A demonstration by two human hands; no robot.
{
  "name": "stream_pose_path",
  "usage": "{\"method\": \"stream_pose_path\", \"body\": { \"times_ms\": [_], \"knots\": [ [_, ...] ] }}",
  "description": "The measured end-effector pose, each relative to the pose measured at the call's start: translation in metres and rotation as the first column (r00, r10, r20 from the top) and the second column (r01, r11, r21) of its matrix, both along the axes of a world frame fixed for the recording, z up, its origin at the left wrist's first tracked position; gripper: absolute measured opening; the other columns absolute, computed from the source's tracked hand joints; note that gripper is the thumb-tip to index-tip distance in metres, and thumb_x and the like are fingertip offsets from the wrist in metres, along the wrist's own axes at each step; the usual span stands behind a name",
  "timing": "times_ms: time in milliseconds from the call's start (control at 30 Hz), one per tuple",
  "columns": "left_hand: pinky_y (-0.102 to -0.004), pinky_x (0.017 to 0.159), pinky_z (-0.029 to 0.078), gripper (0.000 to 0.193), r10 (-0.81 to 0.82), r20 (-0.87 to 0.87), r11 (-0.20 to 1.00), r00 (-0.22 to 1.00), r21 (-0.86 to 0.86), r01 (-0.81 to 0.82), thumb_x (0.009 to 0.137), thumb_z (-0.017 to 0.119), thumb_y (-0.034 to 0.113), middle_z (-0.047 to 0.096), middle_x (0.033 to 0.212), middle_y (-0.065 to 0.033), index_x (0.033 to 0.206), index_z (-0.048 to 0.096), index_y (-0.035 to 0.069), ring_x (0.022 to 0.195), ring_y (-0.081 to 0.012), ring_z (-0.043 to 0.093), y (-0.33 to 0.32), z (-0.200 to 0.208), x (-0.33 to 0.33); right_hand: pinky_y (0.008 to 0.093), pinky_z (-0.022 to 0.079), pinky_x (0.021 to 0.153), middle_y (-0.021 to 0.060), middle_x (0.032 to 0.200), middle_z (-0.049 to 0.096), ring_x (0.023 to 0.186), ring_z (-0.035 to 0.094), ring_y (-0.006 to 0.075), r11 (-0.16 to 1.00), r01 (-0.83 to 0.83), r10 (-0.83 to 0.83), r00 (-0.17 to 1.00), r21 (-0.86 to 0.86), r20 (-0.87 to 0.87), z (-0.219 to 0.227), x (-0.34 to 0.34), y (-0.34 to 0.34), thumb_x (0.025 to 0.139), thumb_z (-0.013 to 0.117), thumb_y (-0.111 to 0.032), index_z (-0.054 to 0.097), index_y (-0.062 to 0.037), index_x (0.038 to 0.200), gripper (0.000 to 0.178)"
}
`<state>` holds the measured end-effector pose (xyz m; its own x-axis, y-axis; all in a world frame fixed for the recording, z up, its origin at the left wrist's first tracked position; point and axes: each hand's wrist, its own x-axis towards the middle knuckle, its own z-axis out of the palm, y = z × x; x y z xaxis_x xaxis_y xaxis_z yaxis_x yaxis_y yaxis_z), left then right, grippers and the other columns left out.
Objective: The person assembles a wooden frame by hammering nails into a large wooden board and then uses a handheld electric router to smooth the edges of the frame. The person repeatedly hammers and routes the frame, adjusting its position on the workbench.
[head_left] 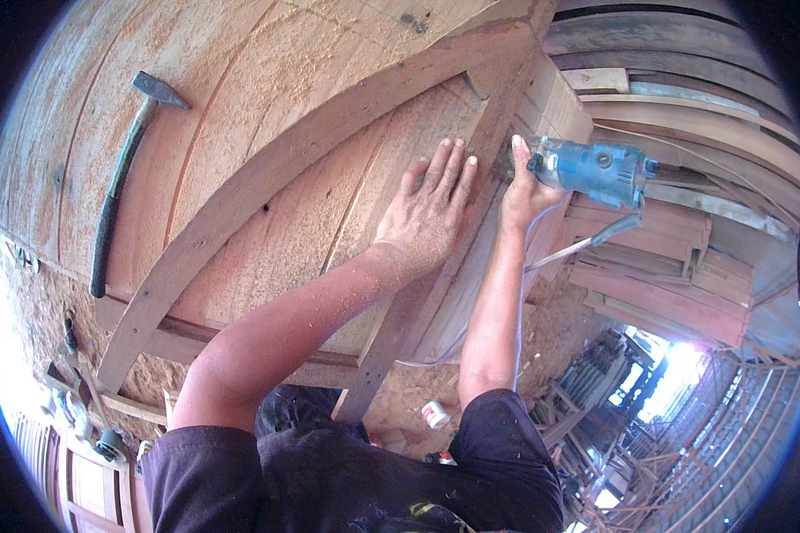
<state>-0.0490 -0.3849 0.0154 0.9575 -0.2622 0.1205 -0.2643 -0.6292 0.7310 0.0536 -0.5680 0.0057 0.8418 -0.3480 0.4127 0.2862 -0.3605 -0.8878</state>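
My left hand [428,202] lies flat with fingers stretched out on the sawdust-covered wooden panel [329,191], its outer side by a straight wooden rail [409,306]. In my right hand [526,194] is a blue trim router [600,169], held sideways against the outer edge of the rail. My fingers wrap round the router near its base, with the thumb showing on top. The router's bit is hidden from view. A curved wooden piece [267,164] arches across the panel to the left of my hands and meets the rail at the far end.
A hammer [126,178] with a dark handle lies on the panel at the left. The router's cord [560,256] hangs down beside my right forearm. Stacked boards [667,280] stand at the right. A white tub [435,415] sits on the ground below.
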Motion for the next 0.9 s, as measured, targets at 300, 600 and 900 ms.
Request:
{"method": "stream_pose_path", "body": {
  "times_ms": [300,600,900],
  "knots": [
    [-0.0533,0.131,0.021,0.069,-0.003,-0.018,1.000,1.000,-0.009,0.003,0.109,0.054,0.030,0.026,0.176,-0.0247,0.167,0.032,0.000,0.167,-0.0336,0.019,0.001,0.002,0.001,0.0325,0.062,0.089,0.0084,0.114,0.068,0.096,0.069,0.0162,0.999,0.015,-0.013,0.999,-0.048,0.050,0.003,0.008,0.001,0.082,0.089,0.010,0.062,0.0006,0.120,0.048],
    [-0.0536,0.131,0.021,0.070,-0.007,-0.009,1.000,1.000,0.016,0.007,0.109,0.054,0.031,0.026,0.176,-0.0245,0.167,0.030,0.000,0.167,-0.0336,0.018,0.001,0.003,0.000,0.0311,0.063,0.086,0.0091,0.111,0.069,0.093,0.071,0.0160,0.999,0.027,-0.023,0.995,-0.037,0.097,0.003,0.015,0.003,0.082,0.089,0.011,0.062,0.0014,0.117,0.045],
    [-0.0541,0.129,0.023,0.070,-0.002,-0.004,1.000,1.000,0.026,0.002,0.109,0.056,0.031,0.027,0.175,-0.0248,0.167,0.032,0.000,0.166,-0.0339,0.021,0.002,0.002,0.001,0.0335,0.063,0.090,0.0114,0.121,0.066,0.101,0.068,0.0183,0.999,-0.018,0.014,0.995,0.039,0.104,-0.001,0.021,0.003,0.079,0.091,0.010,0.053,0.0027,0.135,0.067]
  ]
}}
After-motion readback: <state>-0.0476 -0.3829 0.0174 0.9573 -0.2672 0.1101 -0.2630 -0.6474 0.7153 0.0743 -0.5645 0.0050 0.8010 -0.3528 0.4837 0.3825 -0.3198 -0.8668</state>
